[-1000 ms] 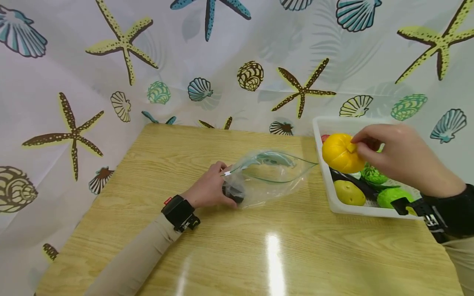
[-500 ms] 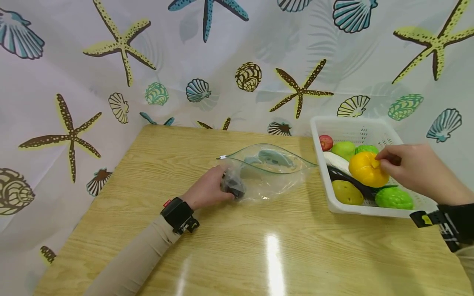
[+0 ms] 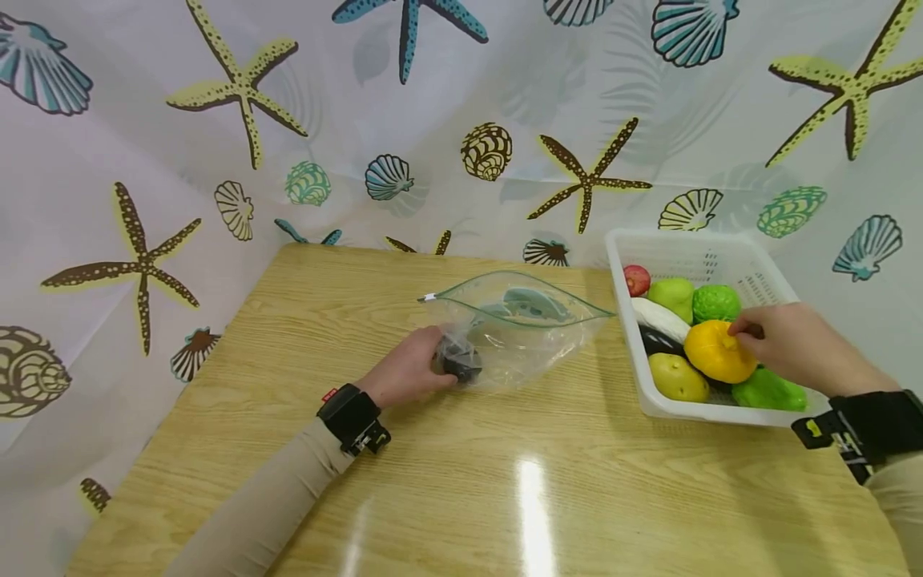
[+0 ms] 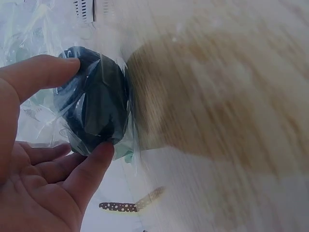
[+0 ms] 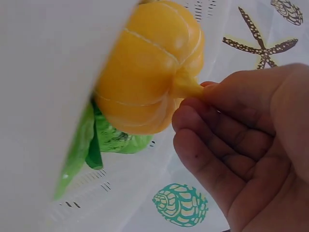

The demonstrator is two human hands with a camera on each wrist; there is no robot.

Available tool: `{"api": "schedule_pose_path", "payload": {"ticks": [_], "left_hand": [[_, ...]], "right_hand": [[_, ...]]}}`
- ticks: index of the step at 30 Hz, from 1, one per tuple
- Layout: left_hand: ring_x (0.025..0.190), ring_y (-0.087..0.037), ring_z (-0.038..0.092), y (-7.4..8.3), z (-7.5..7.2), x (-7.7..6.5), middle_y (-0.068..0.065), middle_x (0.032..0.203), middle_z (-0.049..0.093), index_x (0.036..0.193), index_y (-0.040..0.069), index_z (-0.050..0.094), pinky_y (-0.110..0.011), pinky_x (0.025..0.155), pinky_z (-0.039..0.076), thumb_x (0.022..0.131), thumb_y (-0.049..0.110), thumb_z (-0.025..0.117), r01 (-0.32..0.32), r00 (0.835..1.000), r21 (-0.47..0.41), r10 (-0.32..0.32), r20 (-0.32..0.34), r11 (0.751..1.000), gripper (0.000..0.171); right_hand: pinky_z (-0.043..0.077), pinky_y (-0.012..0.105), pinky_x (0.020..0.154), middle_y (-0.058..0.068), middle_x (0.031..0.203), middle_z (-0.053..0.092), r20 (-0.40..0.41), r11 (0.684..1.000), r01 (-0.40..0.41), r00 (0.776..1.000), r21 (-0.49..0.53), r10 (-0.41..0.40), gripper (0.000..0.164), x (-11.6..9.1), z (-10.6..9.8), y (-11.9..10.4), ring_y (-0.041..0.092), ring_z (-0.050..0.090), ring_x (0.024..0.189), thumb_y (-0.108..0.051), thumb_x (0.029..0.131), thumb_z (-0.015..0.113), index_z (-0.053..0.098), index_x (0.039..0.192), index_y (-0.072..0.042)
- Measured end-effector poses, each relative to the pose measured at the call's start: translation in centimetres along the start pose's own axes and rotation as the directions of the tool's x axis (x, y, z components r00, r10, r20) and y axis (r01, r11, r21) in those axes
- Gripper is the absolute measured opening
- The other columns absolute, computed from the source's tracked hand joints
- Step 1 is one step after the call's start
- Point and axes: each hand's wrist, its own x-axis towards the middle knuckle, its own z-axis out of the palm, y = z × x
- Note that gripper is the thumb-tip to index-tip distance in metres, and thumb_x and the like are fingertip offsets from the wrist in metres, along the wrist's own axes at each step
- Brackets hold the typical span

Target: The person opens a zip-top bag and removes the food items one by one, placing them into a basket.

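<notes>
My right hand (image 3: 796, 344) pinches the stem of a yellow toy pumpkin (image 3: 712, 353) between thumb and fingers. The pumpkin sits low in the white basket (image 3: 710, 412), over an eggplant (image 3: 658, 341) and beside a potato (image 3: 678, 378). On the table, my left hand (image 3: 405, 367) grips a dark rounded object (image 4: 104, 99) through clear plastic, thumb on one side and a finger on the other. That plastic is a zip bag (image 3: 530, 350), its green-edged mouth spread wide. Something pale green (image 3: 534, 304) shows through the bag's far side.
Several other toy foods lie in the basket: a red one (image 3: 637, 280), a green pear (image 3: 672, 297), a white long one (image 3: 659, 319), a green cabbage (image 3: 716, 305) and a green pepper-like piece (image 3: 770, 390). A patterned curtain (image 3: 447, 88) hangs behind the wooden table (image 3: 447, 489).
My right hand has carried the pumpkin right and down into the basket. The bag's mouth has shifted back and opened wider, while my left hand stays on the dark object.
</notes>
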Motion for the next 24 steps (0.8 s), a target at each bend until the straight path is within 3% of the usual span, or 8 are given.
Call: {"api": "schedule_pose_path", "payload": {"ticks": [8, 13, 18, 24], "left_hand": [[0.11, -0.008, 0.043, 0.0, 0.2, 0.1, -0.001, 0.123, 0.052, 0.141, 0.012, 0.041, -0.036, 0.096, 0.043, 0.076, 0.032, 0.077, -0.012, 1.0, 0.021, 0.012, 0.009, 1.0, 0.077], [0.112, -0.01, 0.042, 0.0, 0.2, 0.0, -0.002, 0.126, 0.051, 0.144, 0.012, 0.039, -0.038, 0.098, 0.042, 0.076, 0.032, 0.078, -0.01, 1.0, 0.018, 0.01, 0.002, 1.0, 0.08], [0.113, -0.011, 0.042, 0.0, 0.2, -0.1, -0.004, 0.126, 0.051, 0.144, 0.012, 0.039, -0.039, 0.098, 0.042, 0.076, 0.031, 0.078, -0.027, 1.0, 0.014, 0.027, 0.002, 1.0, 0.08], [0.113, -0.011, 0.042, -0.2, 0.2, 0.0, -0.003, 0.126, 0.051, 0.144, 0.014, 0.039, -0.039, 0.098, 0.042, 0.076, 0.031, 0.078, -0.034, 0.999, 0.02, 0.034, 0.003, 0.999, 0.08]], "right_hand": [[0.051, 0.043, 0.061, 0.017, 0.086, 0.068, 0.082, 1.0, 0.015, 0.997, -0.012, -0.014, 0.013, -0.1, 0.3, -0.2, 0.022, 0.053, 0.068, -0.003, 0.087, 0.062, 0.07, 0.093, 0.004], [0.047, 0.041, 0.059, 0.007, 0.079, 0.065, 0.149, 0.998, -0.009, 0.989, -0.055, 0.018, 0.011, 0.1, -0.1, -0.8, 0.019, 0.051, 0.065, -0.011, 0.089, 0.063, 0.07, 0.089, -0.002], [0.05, 0.05, 0.066, 0.011, 0.087, 0.068, 0.12, 0.993, -0.003, 0.993, -0.115, 0.017, 0.015, 0.0, -0.3, -1.8, 0.023, 0.055, 0.072, -0.016, 0.087, 0.066, 0.071, 0.094, -0.004], [0.049, 0.056, 0.072, 0.017, 0.099, 0.068, 0.052, 0.993, 0.03, 0.998, -0.117, -0.024, 0.023, 0.2, -0.8, -4.3, 0.031, 0.058, 0.087, -0.019, 0.088, 0.066, 0.07, 0.104, -0.003]]}}
